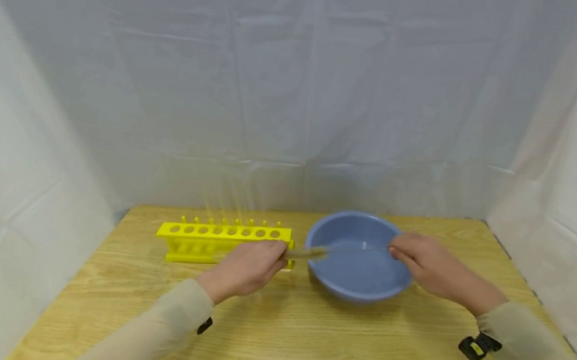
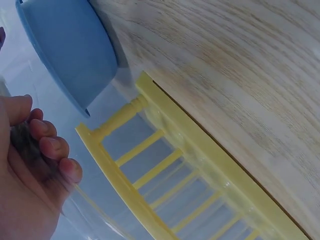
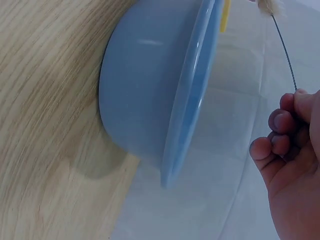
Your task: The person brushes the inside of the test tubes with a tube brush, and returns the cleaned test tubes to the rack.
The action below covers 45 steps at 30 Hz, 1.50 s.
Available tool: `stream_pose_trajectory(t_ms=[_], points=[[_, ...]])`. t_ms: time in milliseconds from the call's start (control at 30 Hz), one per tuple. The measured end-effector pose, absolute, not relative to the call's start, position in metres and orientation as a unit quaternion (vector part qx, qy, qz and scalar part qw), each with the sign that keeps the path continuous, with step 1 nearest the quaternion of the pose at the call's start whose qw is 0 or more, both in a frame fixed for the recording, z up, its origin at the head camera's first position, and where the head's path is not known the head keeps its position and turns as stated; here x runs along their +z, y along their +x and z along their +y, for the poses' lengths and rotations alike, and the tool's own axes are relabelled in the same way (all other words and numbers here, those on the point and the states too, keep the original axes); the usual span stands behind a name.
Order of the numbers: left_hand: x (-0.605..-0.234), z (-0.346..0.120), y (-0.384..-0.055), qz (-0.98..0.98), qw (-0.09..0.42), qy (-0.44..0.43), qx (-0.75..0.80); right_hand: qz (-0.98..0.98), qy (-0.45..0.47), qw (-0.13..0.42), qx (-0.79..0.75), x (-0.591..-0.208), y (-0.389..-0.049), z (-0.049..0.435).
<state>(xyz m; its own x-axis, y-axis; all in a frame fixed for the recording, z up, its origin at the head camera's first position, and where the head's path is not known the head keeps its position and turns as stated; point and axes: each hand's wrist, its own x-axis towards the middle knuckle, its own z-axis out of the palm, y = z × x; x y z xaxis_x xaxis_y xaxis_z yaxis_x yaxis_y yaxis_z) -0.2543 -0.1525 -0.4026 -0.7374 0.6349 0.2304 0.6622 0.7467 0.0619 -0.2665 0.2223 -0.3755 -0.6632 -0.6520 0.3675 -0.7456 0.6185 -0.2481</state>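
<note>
Evidently paired grips: left hand (image 1: pixel 250 267) curls round a clear tube (image 2: pixel 95 215), seemingly to steady it; right hand (image 1: pixel 426 264) pinches a thin brush wire (image 3: pixel 286 52), likely keeping it in line. Bristles (image 1: pixel 311 253) beside left hand, above the blue basin's (image 1: pixel 355 296) rim, perhaps against drips. Yellow rack (image 1: pixel 228 233) stands left on the desk (image 1: pixel 324 357), near to hand.

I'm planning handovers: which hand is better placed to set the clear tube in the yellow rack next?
Probably the left hand: it grips the clear tube beside the yellow rack, while the right hand pinches the brush wire over by the blue basin.
</note>
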Motion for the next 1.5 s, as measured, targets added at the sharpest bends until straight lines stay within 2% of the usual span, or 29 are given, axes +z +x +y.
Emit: stream_pose_trajectory(t_ms=[200, 433, 733, 867, 967, 1167, 1267, 1500], points=[[-0.405, -0.15, -0.255, -0.932, 0.098, -0.345, -0.059, -0.879, 0.41, 0.151, 0.193, -0.383, -0.271, 0.208], [-0.405, -0.144, -0.255, -0.932, 0.102, -0.346, -0.049, -0.865, 0.427, 0.161, 0.209, -0.386, -0.271, 0.191], [-0.402, -0.128, -0.255, -0.931, 0.075, -0.352, -0.056, -0.843, 0.465, 0.172, 0.208, -0.395, -0.273, 0.155], [-0.404, -0.124, -0.256, -0.932, 0.073, -0.35, -0.061, -0.857, 0.443, 0.149, 0.219, -0.397, -0.272, 0.147], [-0.404, -0.123, -0.256, -0.93, 0.083, -0.353, -0.062, -0.861, 0.436, 0.136, 0.225, -0.395, -0.272, 0.142], [-0.404, -0.121, -0.257, -0.926, 0.113, -0.357, -0.048, -0.857, 0.442, 0.148, 0.222, -0.395, -0.272, 0.135], [-0.403, -0.122, -0.258, -0.925, 0.124, -0.357, -0.044, -0.854, 0.436, 0.131, 0.252, -0.396, -0.273, 0.134], [-0.404, -0.125, -0.26, -0.923, 0.136, -0.358, -0.027, -0.829, 0.409, 0.029, 0.38, -0.397, -0.273, 0.138]])
